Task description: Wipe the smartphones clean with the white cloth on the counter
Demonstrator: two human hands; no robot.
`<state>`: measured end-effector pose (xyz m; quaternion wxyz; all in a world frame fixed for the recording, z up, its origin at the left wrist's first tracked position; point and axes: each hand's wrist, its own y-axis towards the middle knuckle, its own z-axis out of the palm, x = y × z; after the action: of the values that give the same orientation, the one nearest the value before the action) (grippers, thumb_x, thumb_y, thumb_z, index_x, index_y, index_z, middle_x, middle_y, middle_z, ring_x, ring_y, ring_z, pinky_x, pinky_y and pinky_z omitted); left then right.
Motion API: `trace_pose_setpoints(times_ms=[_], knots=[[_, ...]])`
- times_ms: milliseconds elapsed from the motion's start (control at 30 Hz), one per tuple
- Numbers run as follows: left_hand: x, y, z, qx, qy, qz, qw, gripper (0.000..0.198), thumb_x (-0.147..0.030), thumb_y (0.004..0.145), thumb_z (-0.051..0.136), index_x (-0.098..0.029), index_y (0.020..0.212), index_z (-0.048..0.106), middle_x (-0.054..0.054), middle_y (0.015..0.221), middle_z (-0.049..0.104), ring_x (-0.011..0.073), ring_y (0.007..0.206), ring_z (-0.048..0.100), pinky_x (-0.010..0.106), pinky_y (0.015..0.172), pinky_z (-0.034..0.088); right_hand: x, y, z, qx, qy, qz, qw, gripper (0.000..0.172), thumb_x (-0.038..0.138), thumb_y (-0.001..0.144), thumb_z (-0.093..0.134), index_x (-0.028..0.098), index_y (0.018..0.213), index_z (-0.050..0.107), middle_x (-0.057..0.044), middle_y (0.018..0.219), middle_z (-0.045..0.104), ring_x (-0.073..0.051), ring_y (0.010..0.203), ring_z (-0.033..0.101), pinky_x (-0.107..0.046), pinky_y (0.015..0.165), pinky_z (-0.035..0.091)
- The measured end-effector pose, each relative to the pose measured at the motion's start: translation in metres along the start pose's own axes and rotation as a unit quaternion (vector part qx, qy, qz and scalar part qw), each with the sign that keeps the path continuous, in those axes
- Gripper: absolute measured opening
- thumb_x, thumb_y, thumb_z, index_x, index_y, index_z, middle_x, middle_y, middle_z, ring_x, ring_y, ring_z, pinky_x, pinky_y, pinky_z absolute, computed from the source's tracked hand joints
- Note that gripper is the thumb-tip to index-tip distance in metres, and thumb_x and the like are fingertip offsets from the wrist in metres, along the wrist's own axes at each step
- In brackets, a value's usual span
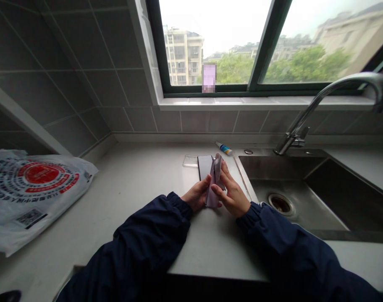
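My left hand (197, 194) is closed around the left edge of a thin lilac phone-sized panel (212, 199), held tilted above the counter. My right hand (234, 191) grips from the other side, thumb toward the panel and fingers behind a greyish-pink piece (219, 161) at its top. Whether that piece is joined to the panel I cannot tell. Just behind my left thumb lies a flat, pale phone-like slab (205, 165) with dark edges. Beside it is a clear phone case (190, 161). A small glue-like tube (224, 148) with a white nozzle lies farther back.
To the right is a steel sink (308, 195) with a chrome faucet (292, 134). A white plastic bag (68, 167) with red and black print sits on the left of the pale counter (141, 176). A window (229, 46) is set behind the counter.
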<state>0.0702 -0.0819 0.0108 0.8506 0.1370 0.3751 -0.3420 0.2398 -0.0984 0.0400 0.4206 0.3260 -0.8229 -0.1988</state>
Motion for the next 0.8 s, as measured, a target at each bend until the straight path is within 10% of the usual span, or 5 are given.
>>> trace_pose_setpoints(times_ms=[667,800], knots=[[-0.003,-0.002,0.001,-0.003,-0.024,-0.018,1.0,0.071,-0.066,0.086,0.067,-0.025,0.143,0.057,0.011,0.113,0.073,0.0248,0.088,0.073,0.04,0.071,0.064,0.001,-0.003,0.001,-0.028,-0.08,0.029,0.996,0.07,0.051,0.104,0.048,0.03,0.165,0.023,-0.007,0.174,0.011,-0.035,0.16,0.003,-0.071,0.124,0.015],[-0.005,-0.005,0.005,-0.011,0.006,-0.041,0.999,0.076,-0.071,0.08,0.071,-0.02,0.136,0.062,0.011,0.104,0.072,0.0213,0.078,0.071,0.04,0.07,0.063,0.008,-0.001,-0.005,-0.055,-0.053,0.008,0.997,0.064,0.045,0.103,0.051,0.025,0.162,0.033,-0.012,0.171,0.026,-0.032,0.158,0.021,-0.061,0.126,0.027]])
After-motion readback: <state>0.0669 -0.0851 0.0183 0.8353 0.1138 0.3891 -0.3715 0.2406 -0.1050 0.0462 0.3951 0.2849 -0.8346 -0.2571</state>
